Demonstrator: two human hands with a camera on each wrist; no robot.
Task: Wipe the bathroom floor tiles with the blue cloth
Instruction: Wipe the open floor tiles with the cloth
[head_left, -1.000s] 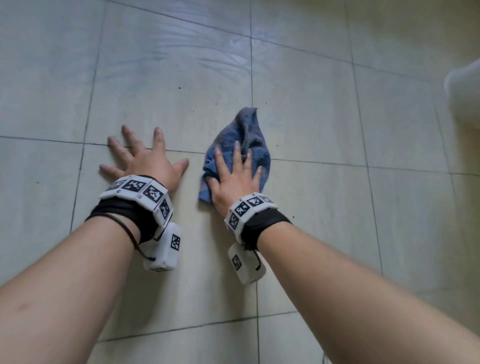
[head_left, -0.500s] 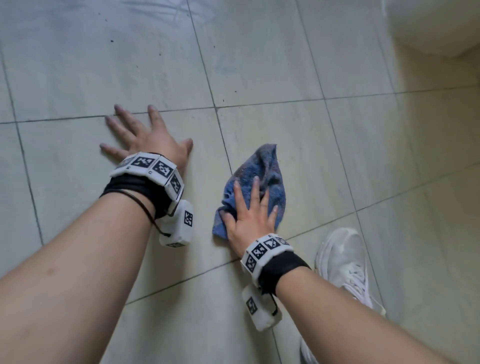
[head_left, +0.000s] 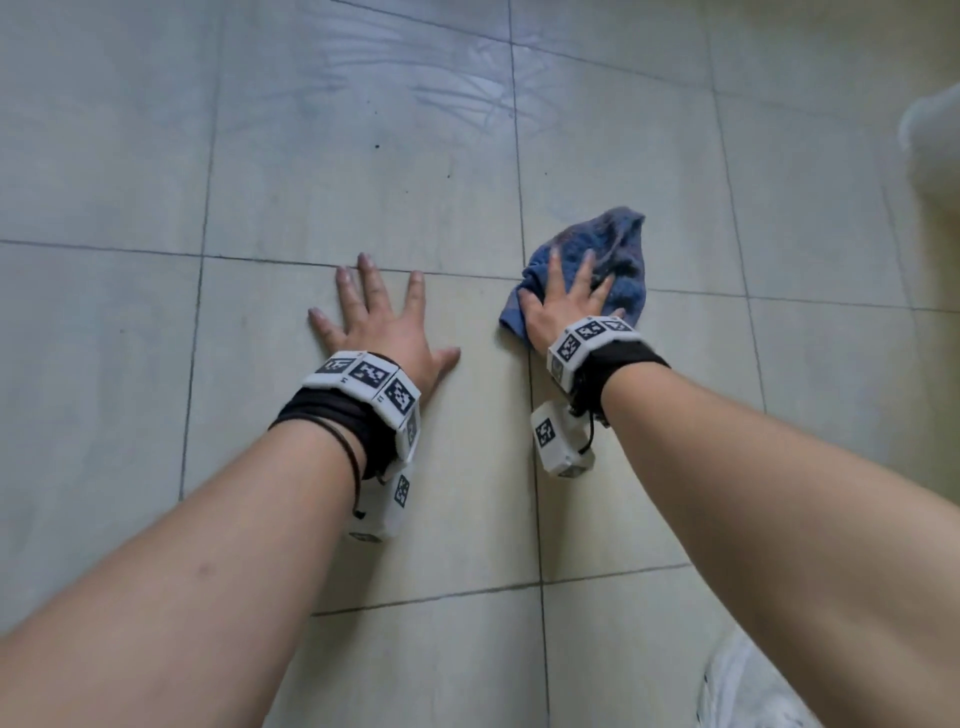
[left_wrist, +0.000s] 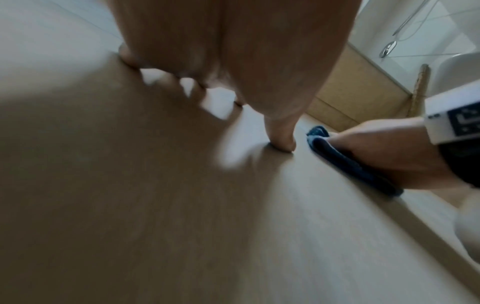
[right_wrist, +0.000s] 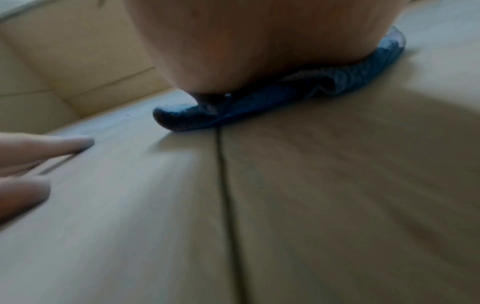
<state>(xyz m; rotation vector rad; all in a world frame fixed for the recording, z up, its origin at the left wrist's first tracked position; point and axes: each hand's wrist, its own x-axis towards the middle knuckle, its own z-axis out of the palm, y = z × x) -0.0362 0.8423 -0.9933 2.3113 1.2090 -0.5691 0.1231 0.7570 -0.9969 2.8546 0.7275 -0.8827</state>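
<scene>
Since half a second ago the blue cloth (head_left: 597, 265) has slid up across the floor tiles (head_left: 363, 197) onto a grout crossing, and the white shoe (head_left: 748, 686) now shows only at the lower right corner. The right hand (head_left: 563, 306) presses flat on the cloth, fingers straight and spread, gripping nothing. Just beside it, the left hand (head_left: 382, 325) lies splayed on bare tile, palm down, its grip open too.

I get soft, even daylight on the floor tiles (head_left: 322, 197) overhead — both wrist views smear badly (motion blur, shadowed foreground).
</scene>
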